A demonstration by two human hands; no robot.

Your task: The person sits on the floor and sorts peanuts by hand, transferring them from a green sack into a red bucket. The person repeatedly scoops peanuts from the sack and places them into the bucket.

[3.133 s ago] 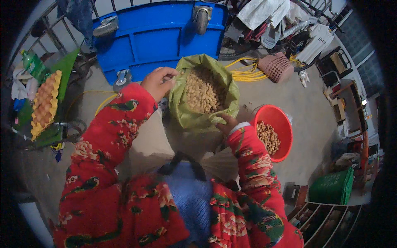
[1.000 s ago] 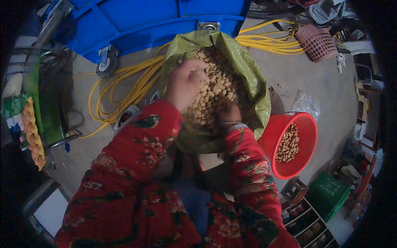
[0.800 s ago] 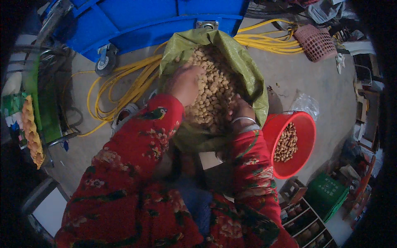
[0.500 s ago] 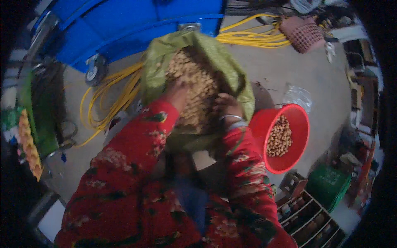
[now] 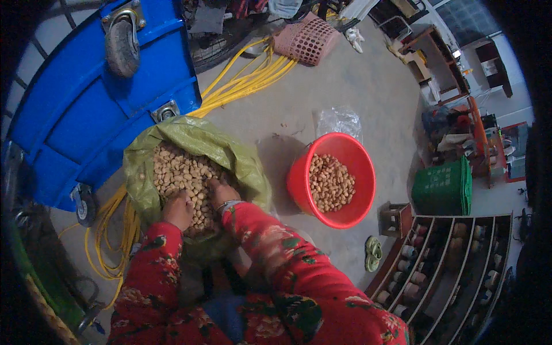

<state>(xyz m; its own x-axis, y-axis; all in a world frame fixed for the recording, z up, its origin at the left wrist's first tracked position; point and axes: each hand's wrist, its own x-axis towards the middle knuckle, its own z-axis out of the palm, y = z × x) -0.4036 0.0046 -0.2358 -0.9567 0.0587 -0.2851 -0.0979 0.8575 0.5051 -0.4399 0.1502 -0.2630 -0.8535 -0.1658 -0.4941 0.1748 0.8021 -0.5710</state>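
Note:
A green woven sack (image 5: 253, 167) stands with its mouth rolled down, filled with unshelled peanuts (image 5: 181, 169). Both hands reach into it. My left hand (image 5: 179, 210) is curled at the near side of the heap, its fingertips hidden among the peanuts. Just to its right, my right hand (image 5: 222, 194), with a bracelet at the wrist, is curled over the nuts by the sack's right wall. Its fingers are partly hidden too. On the floor right of the sack, a red bucket (image 5: 368, 190) holds more peanuts (image 5: 332, 184).
A blue wheeled cart (image 5: 86, 109) stands at the left, with yellow hose (image 5: 247, 86) coiled around it. A pink basket (image 5: 307, 39) lies beyond. Behind the bucket is a clear plastic bag (image 5: 339, 123). A green bin (image 5: 441, 187), sandals (image 5: 372, 254) and a shoe rack (image 5: 445, 276) are at the right.
My view has swung to the right, so the sack and bucket sit further left in the picture. Inside the sack my hands have come closer together.

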